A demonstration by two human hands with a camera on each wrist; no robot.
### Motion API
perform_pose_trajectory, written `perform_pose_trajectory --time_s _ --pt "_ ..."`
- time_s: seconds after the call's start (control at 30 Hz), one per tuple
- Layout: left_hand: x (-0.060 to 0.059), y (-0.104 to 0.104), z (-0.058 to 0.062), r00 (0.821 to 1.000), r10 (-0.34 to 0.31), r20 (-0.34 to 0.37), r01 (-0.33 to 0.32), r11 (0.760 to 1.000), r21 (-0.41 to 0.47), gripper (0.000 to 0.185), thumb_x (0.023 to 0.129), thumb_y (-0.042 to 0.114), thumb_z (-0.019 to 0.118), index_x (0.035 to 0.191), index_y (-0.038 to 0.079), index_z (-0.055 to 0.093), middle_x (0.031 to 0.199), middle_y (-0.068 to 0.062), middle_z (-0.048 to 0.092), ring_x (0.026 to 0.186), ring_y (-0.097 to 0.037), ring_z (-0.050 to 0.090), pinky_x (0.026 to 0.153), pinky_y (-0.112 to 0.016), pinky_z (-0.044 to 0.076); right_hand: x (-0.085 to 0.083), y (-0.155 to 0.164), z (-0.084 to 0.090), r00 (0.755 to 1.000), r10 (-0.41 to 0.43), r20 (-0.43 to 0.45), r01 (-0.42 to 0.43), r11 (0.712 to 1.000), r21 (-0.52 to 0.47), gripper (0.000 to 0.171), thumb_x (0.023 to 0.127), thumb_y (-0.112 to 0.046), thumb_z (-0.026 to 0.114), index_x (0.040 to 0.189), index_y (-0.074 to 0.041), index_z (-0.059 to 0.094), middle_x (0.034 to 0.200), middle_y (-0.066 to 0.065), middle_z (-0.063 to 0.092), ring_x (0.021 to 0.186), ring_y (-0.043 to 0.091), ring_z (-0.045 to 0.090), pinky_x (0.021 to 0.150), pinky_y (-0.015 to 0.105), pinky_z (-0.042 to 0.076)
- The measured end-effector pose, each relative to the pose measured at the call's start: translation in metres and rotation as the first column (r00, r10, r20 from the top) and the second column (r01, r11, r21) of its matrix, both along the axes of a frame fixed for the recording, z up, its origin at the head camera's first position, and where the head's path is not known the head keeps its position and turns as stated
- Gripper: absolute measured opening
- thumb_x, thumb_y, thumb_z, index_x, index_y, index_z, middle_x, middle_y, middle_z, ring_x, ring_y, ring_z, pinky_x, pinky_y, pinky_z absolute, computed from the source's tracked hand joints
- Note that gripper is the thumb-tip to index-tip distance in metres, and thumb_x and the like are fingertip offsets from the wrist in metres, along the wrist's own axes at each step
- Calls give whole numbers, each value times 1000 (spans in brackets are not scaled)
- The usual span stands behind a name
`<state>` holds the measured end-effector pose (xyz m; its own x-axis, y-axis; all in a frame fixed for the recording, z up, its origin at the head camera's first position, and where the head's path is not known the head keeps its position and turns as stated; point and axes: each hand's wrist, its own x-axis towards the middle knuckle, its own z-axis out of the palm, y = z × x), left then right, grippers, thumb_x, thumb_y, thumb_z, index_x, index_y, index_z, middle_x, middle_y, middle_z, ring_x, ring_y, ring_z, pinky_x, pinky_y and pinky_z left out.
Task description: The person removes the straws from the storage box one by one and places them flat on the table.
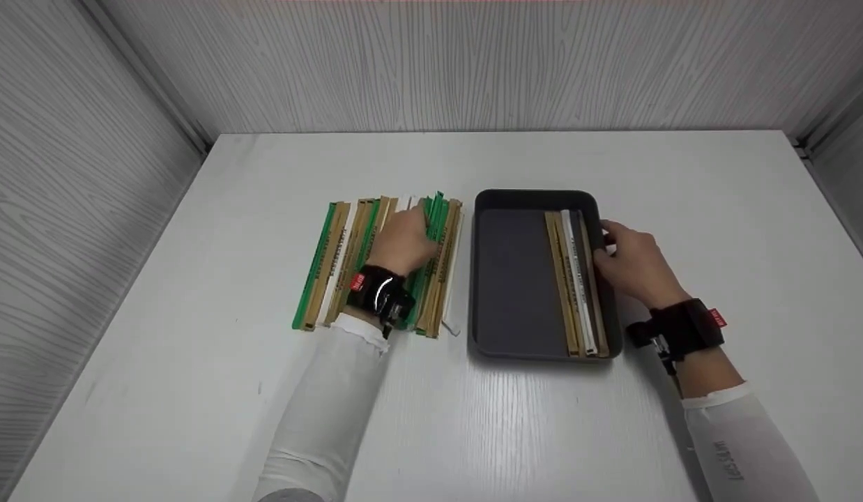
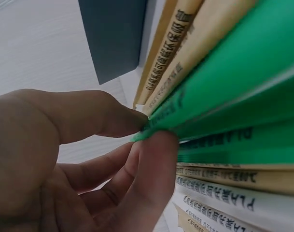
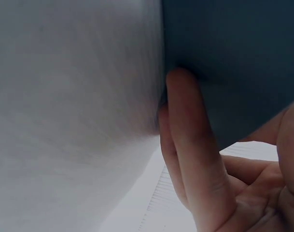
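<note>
My left hand point(image 1: 402, 240) is over a row of wrapped straws on the table, in green, brown and white sleeves with printed lettering. In the left wrist view, its thumb and forefinger pinch the end of a green wrapped straw point(image 2: 200, 92). More green, brown and white straws lie beside that one. My right hand point(image 1: 637, 265) grips the right side of a dark grey tray point(image 1: 515, 279), thumb at the rim. Its fingers point(image 3: 190, 121) press against the tray's outer wall in the right wrist view. Inside the tray, several brown and white wrapped straws point(image 1: 578, 279) lie lengthwise along the right wall.
The white table point(image 1: 543, 432) meets a grey wood-grain panel point(image 1: 501, 66) at the back, with similar panels at both sides. A white wrapped straw point(image 1: 454, 279) lies at the row's right edge, between the row and the tray.
</note>
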<state>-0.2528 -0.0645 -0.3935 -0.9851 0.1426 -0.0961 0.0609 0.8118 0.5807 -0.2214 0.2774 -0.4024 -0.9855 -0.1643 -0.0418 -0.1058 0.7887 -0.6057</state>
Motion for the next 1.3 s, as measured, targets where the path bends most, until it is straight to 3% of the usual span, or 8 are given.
perform_pose_trajectory --time_s 0.1,0.27,0.47,0.6,0.7,0.97,1.1,1.3 --pt "1 0 -3 1000 8 6 -8 1000 -15 63 91 2 66 150 -5 46 89 -14 66 70 -24 59 56 -35 51 0 0 0 1000 -2 5 2 1000 0 56 103 -6 49 154 11 35 136 39 55 115 49 64 84 54 58" --pt "0 -1 1 1000 6 3 -5 999 -34 17 90 0 66 107 -1 63 83 -10 60 70 -24 57 56 -35 49 0 -1 0 1000 1 5 -1 1000 -5 55 103 -6 49 154 11 36 136 39 55 115 49 64 85 54 58" --pt "0 11 25 999 -33 -26 32 999 -23 25 93 5 62 116 -5 63 102 -16 63 74 -24 57 57 -34 48 0 0 1 1000 5 -5 -5 1000 -4 54 103 -6 50 153 11 38 134 39 57 112 48 65 83 53 58" --pt "1 37 45 994 -95 -59 94 995 -19 34 95 13 62 124 -4 63 115 -16 64 79 -24 62 62 -36 53 0 0 1 1000 1 -4 -1 1000 -3 54 103 -6 50 153 10 38 134 38 57 111 47 66 81 51 58" --pt "2 64 53 983 -165 -84 162 986 -42 18 94 14 63 106 0 65 99 -11 65 72 -21 61 58 -34 53 0 0 2 1000 2 4 -2 1000 -3 55 103 -7 49 154 10 37 136 38 56 110 47 66 80 50 58" --pt "1 138 46 951 -310 0 303 931 -204 31 95 17 63 68 17 48 66 3 48 57 -13 51 51 -30 47 -1 -1 2 1000 1 14 -1 1000 -2 55 104 -6 49 154 11 36 137 38 55 112 48 66 84 53 59" --pt "0 160 34 953 -303 26 298 911 -286 12 94 22 67 87 13 70 85 -1 70 74 -17 66 65 -34 55 -2 -2 2 1000 -1 3 1 1000 6 54 103 -6 50 153 11 38 136 38 56 111 48 66 83 53 58" --pt "0 172 19 948 -310 64 313 886 -342 52 98 39 63 140 10 62 130 -7 70 111 -24 69 88 -40 56 -2 -1 1 1000 -2 -3 2 1000 14 54 103 -5 49 152 12 38 135 39 57 110 48 66 82 54 58"
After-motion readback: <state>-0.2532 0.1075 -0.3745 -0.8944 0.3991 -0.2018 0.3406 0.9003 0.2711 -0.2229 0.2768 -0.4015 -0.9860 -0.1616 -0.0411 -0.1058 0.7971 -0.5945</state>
